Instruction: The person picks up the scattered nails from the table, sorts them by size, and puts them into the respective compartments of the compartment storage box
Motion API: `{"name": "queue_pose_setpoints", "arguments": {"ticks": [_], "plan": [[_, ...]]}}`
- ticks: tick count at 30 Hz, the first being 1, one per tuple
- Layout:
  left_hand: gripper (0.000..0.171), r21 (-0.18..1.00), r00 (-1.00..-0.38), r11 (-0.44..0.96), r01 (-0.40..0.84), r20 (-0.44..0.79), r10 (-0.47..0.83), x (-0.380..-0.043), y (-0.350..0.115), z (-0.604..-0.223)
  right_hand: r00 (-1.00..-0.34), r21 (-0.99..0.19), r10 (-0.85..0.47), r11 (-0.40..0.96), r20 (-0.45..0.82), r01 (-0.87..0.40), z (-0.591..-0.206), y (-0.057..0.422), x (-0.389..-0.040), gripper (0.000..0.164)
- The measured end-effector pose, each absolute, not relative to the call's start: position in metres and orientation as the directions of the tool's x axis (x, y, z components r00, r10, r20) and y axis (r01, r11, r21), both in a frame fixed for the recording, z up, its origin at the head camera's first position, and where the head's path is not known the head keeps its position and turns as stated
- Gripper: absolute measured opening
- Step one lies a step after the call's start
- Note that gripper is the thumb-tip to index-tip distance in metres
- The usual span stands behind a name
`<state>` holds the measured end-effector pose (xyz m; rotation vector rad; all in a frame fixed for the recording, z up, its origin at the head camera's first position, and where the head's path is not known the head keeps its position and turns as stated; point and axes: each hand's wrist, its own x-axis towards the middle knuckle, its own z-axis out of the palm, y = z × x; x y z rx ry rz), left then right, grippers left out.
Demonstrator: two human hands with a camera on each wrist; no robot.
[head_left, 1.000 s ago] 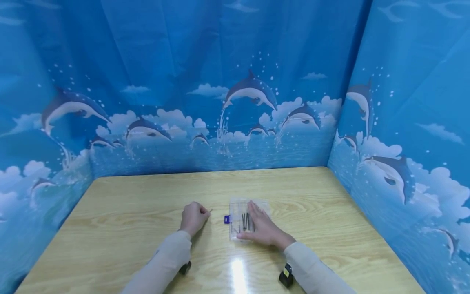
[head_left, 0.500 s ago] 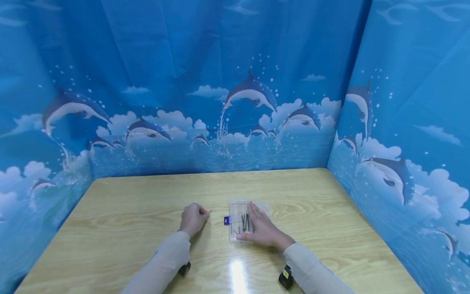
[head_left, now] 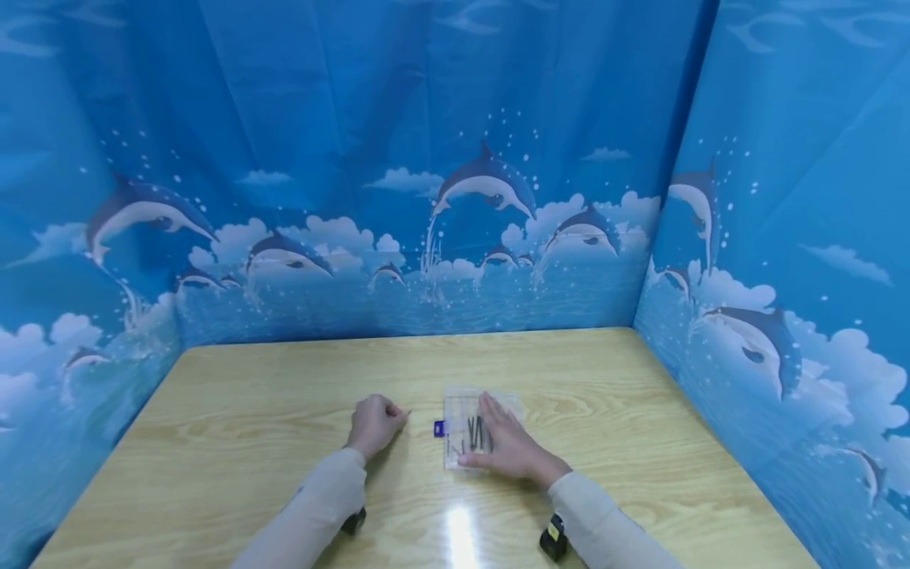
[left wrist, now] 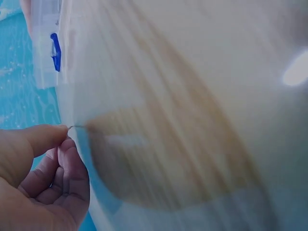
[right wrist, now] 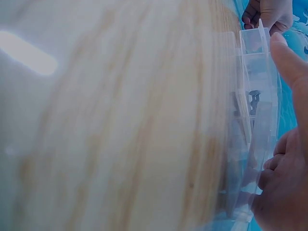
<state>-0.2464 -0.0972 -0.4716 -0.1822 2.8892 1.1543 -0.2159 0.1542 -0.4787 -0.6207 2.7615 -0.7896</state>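
My left hand (head_left: 374,423) is over the table, left of the box. Between thumb and forefinger it pinches a thin, dark, pin-like piece (left wrist: 77,126), whose free end sticks out to the right in the head view. The clear plastic compartment box (head_left: 457,403) lies on the table and carries a blue clasp (head_left: 438,428) on its left side. My right hand (head_left: 510,444) rests on the box with fingers extended and the thumb (right wrist: 287,60) spread along it. Several slim dark metal pieces (head_left: 475,432) show in the compartments; the palm hides part of the box.
The wood-grain table (head_left: 270,395) reaches back to a blue dolphin-print curtain (head_left: 320,158), which also stands along its right side. A bright light reflection (head_left: 461,533) lies on the tabletop near the front. Black wrist devices (head_left: 554,537) hang under both sleeves.
The view tilts up very slightly. Both hands, the pinched piece and the box keep nearly the same places; the piece's angle shifts a little.
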Motion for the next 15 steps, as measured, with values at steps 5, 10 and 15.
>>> {"name": "queue_pose_setpoints", "arguments": {"ticks": [5, 10, 15], "plan": [[0.008, 0.704, -0.998, 0.707, -0.067, -0.045, -0.05, -0.243, -0.09, -0.466, -0.893, -0.54, -0.444, 0.771, -0.073, -0.339, -0.48, 0.155, -0.217, 0.112], [0.006, 0.718, -0.998, 0.693, -0.061, -0.062, -0.024, -0.24, -0.084, -0.462, -0.892, -0.543, -0.445, 0.769, -0.077, -0.337, -0.48, 0.154, -0.216, 0.113], [0.005, 0.753, -0.999, 0.658, -0.017, -0.036, 0.015, -0.236, -0.078, -0.454, -0.894, -0.541, -0.44, 0.774, -0.083, -0.33, -0.48, 0.154, -0.216, 0.112]]}}
